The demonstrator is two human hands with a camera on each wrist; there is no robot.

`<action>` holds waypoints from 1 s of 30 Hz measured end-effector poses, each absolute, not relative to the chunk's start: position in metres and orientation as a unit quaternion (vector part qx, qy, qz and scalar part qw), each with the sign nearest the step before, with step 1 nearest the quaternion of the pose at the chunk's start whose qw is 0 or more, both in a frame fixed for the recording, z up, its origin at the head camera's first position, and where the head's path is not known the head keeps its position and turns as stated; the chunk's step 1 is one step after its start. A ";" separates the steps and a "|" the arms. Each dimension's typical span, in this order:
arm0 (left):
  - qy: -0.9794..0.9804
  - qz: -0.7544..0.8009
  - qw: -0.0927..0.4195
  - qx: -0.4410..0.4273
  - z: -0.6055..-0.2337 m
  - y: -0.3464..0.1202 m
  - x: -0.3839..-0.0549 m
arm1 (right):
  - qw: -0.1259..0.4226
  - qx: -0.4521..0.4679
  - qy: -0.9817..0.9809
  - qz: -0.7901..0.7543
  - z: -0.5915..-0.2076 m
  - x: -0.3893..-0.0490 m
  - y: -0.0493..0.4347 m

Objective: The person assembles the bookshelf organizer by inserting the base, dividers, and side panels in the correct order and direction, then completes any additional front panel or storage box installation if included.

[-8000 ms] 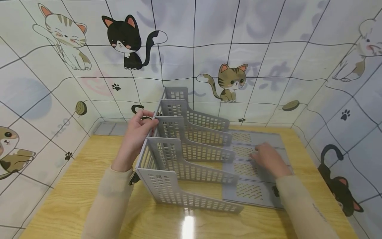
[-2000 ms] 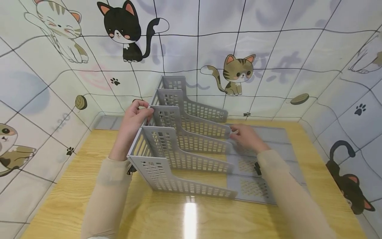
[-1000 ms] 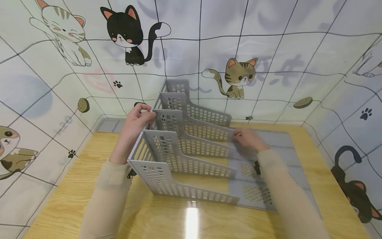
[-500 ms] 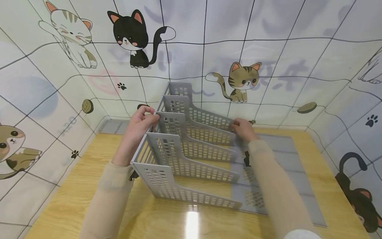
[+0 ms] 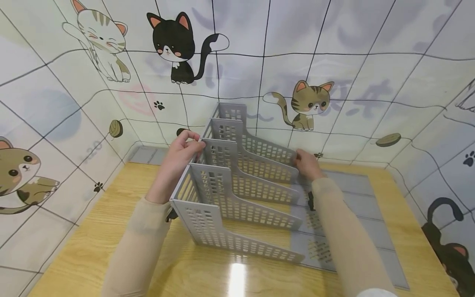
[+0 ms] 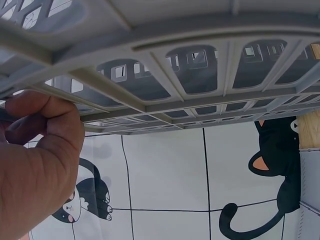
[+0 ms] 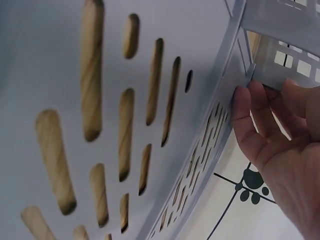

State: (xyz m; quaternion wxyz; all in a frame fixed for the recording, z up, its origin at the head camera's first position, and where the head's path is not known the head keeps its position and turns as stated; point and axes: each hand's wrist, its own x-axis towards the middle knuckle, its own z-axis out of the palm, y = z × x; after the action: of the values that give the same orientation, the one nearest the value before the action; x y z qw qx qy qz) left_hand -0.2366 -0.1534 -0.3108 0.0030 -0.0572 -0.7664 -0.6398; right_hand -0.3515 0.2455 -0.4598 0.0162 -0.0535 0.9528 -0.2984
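Note:
A grey plastic file rack (image 5: 227,185) with several perforated dividers stands on the wooden table. Its ends toward the right overlap a flat grey slotted panel (image 5: 365,210). My left hand (image 5: 179,154) grips the rack's tall back edge near the middle divider; in the left wrist view, curled fingers hold a bar of the lattice. At the low front end of the farthest divider (image 5: 267,146), my right hand (image 5: 307,164) pinches the tip. The right wrist view has its fingers (image 7: 245,115) curled at the slotted panel's edge, below the divider. The exact contact there is partly hidden.
Behind the rack, at the back left, lies another flat grey piece (image 5: 142,154). Cat-print sheeting (image 5: 237,74) rises close behind the rack and at both sides. The wooden table (image 5: 111,198) shows around the rack.
My right hand has gone from above the slotted panel to the second-farthest divider's end, then to the farthest one. The left hand keeps its grip. The head view has shifted slightly.

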 end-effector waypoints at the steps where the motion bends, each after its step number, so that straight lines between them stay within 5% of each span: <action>1: -0.766 -0.640 0.003 -0.059 -0.311 -0.153 -0.237 | 0.017 -0.054 0.954 -0.295 -0.462 -0.352 0.247; 18: -0.757 -0.651 -0.011 -0.057 -0.314 -0.144 -0.239 | 0.055 -0.031 0.952 -0.300 -0.454 -0.334 0.266; 30: -0.707 -0.704 -0.029 -0.058 -0.323 -0.157 -0.238 | 0.092 0.051 0.973 -0.206 -0.431 -0.260 0.381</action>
State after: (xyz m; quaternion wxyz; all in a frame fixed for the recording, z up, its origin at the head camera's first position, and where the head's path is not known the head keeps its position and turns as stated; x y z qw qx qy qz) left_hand -0.2376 -0.1570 -0.3229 -0.0290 -0.0576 -0.7073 -0.7040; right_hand -0.2604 0.3808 -0.4311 0.0922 0.0507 0.9728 -0.2065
